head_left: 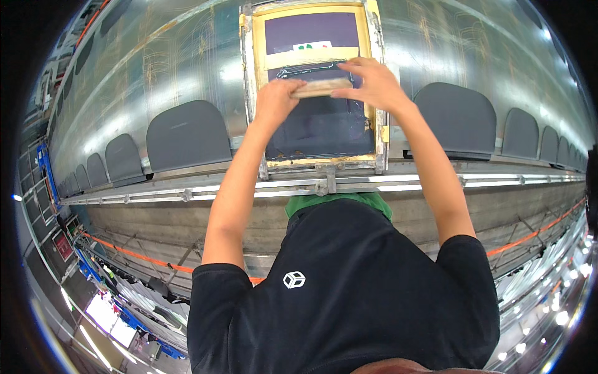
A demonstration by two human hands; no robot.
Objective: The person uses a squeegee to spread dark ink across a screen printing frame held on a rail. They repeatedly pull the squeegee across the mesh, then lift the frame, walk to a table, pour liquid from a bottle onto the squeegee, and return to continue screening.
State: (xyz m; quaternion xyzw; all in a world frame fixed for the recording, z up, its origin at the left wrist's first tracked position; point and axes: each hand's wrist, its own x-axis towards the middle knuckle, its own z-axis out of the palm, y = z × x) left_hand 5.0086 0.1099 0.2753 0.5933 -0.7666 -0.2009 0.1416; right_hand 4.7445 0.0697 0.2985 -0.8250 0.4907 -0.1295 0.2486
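Observation:
A screen-printing frame (261,93) with yellowed edges lies on the metal table ahead of me. Its dark mesh (314,128) has a glossy band of dark ink (308,70) across it, toward the far side. Over the mesh, a wooden-handled squeegee (319,88) lies crosswise. My left hand (277,98) is closed round its left end. At the squeegee's right end, my right hand (377,86) has thumb and fingers spread apart; its thumb overlaps the wood, and I cannot tell whether it touches. The squeegee's blade edge is hidden.
Grey round-ended boards (189,136) stand in a row along the table on both sides; another grey board (455,118) is right of the frame. A metal rail (249,184) with clamps runs along the near edge, close to my body.

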